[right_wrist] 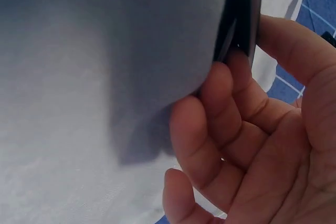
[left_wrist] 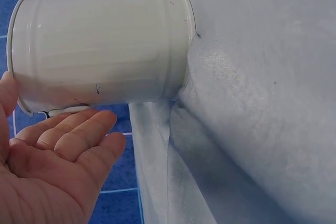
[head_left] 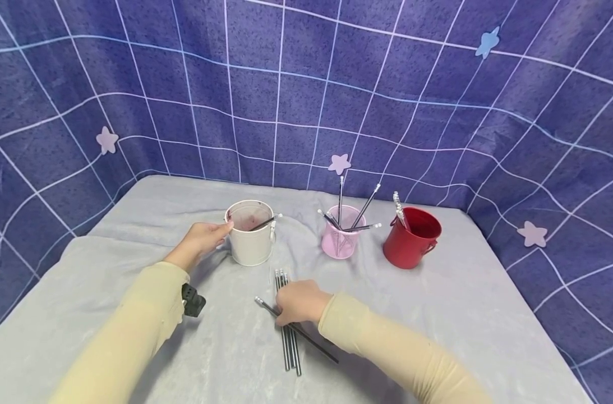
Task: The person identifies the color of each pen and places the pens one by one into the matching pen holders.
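At the left, a white bucket [head_left: 251, 247] stands upright with a dark pencil [head_left: 267, 223] leaning inside it. My left hand [head_left: 203, 240] holds the bucket's left side, thumb at the rim; in the left wrist view, the other fingers [left_wrist: 79, 135] lie along the outside by the handle's lug. My right hand [head_left: 302, 303] pinches a black pencil [head_left: 313, 342] slanting across a small bunch of black pencils [head_left: 288, 350] on the cloth. The right wrist view shows the curled fingers [right_wrist: 218, 93] at the dark shafts, thumb on the other side.
Behind and to the right stands a pink mesh cup [head_left: 339, 247] with several dark pencils sticking out. Further right is a red bucket [head_left: 406, 247] holding several pencils with pale ends. Grey cloth [head_left: 225, 348] covers the table; a blue gridded curtain [head_left: 306, 84] hangs behind.
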